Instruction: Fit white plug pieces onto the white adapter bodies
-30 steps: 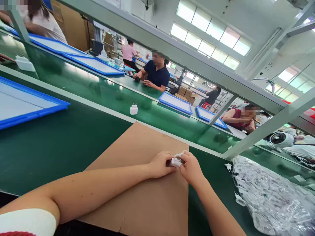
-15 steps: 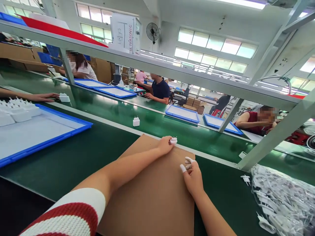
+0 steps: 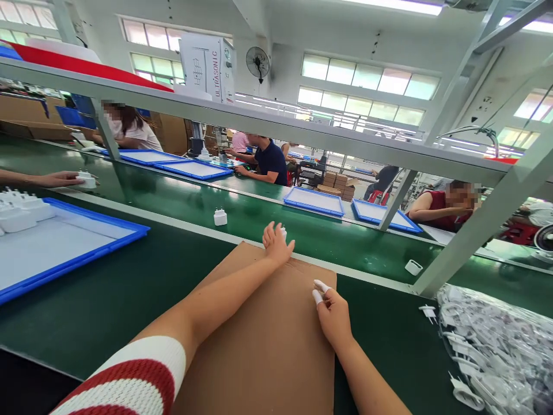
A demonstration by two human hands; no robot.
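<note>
My left hand (image 3: 277, 246) reaches over the far edge of the brown cardboard sheet (image 3: 268, 340), its fingers spread. Just behind it a white plug charger (image 3: 283, 232) stands on the green conveyor belt, prongs up and partly hidden by the fingers. To the left, another white plug charger (image 3: 220, 217) stands alone on the belt. Above the cardboard's right edge hovers my right hand (image 3: 332, 311), with white covers on the fingertips. Its thumb and forefinger are a little apart, and nothing shows between them.
A pile of white plug parts in clear bags (image 3: 496, 346) lies at right, near a loose plug piece (image 3: 428, 313). A white shell (image 3: 413, 267) rests by the slanted post. At left, another person's hand (image 3: 64, 179) holds a charger beside a blue-rimmed tray (image 3: 95, 253).
My left hand has let go of the plug charger on the belt and opened its fingers, shifting slightly left. The other person's hand at left has taken hold of a charger.
</note>
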